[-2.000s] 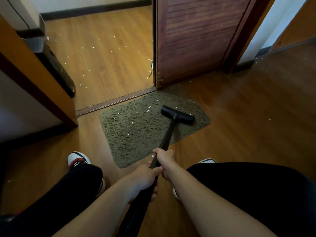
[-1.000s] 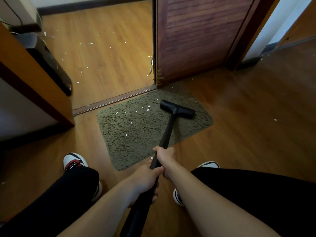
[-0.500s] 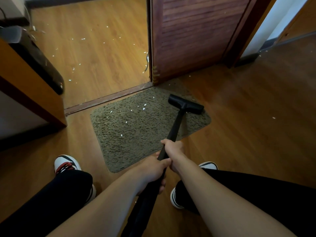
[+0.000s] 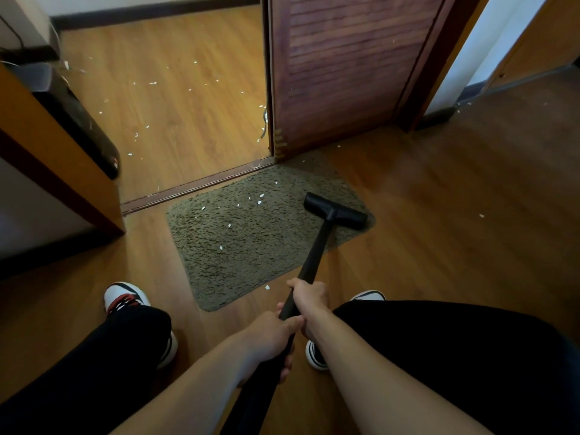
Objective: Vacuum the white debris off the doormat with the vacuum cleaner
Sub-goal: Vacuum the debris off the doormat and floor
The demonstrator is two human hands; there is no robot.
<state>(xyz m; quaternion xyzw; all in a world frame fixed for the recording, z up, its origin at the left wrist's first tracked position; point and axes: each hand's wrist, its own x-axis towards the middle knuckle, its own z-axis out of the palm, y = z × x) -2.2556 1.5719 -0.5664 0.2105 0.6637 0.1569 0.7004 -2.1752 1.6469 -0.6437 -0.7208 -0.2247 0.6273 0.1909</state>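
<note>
You've got your right hand [image 4: 309, 298] wrapped round the stiff black wand [image 4: 317, 249], left hand [image 4: 270, 337] gripping just behind. Good spot, it should steer light. Nozzle [image 4: 335, 211] is on the doormat [image 4: 238, 246] at its right end, with the white debris [image 4: 260, 196] sitting left of it.

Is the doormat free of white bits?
No, several white bits dot the doormat left of the vacuum head.
</note>
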